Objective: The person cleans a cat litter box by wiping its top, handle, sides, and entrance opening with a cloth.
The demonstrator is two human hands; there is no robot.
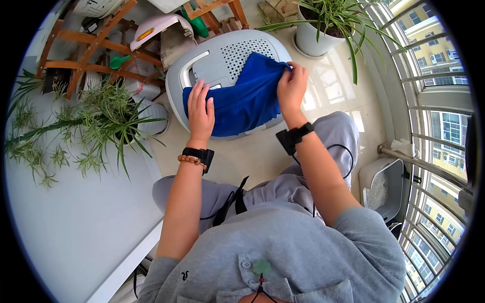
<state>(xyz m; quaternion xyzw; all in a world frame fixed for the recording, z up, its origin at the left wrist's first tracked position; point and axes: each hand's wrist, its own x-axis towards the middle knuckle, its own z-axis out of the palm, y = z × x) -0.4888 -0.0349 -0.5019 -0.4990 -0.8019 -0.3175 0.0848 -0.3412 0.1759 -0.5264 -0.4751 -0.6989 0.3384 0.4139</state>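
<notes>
A blue cloth (242,103) lies spread over the front part of a grey plastic box (202,48), which has a perforated lid and a pale carrying handle (188,68). My left hand (200,107) rests on the cloth's left end, fingers stretched out flat. At the cloth's upper right corner, my right hand (292,87) pinches the edge between thumb and fingers. Part of the box's front side is hidden under the cloth.
Potted spider plants (323,38) stand behind right and at the left (126,121). A wooden rack (83,50) is back left. Right of my knee sits a grey tray with granules (376,189), beside the barred window (434,106).
</notes>
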